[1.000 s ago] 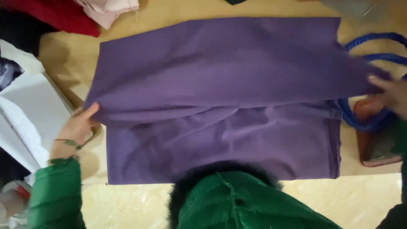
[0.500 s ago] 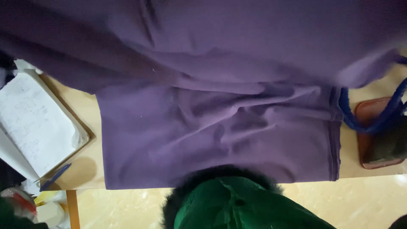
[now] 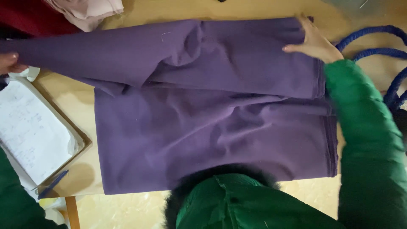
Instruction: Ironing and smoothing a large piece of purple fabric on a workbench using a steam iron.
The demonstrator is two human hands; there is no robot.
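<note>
A large purple cloth [image 3: 212, 123] lies folded in layers over a light wooden table [image 3: 68, 101]. My right hand [image 3: 313, 42] rests flat on the cloth's far right corner, fingers spread, at the end of a green sleeve [image 3: 364, 140]. My left hand [image 3: 9, 62] is at the left edge of view, pinching the stretched-out end of the cloth's upper layer, which is pulled out past the table's left side. Only part of that hand shows. A green jacket with a dark fur collar [image 3: 229, 199] fills the bottom middle.
A clipboard with white paper [image 3: 34, 135] and a blue pen [image 3: 53, 184] lie at the table's left edge. Pink and red fabrics [image 3: 80, 10] sit at the far left. Blue rope handles [image 3: 381, 46] curl at the right.
The upper layer of the cloth has come down flat from close to the camera. My right hand moved onto the far right corner, and my left hand pulled the end out to the left.
</note>
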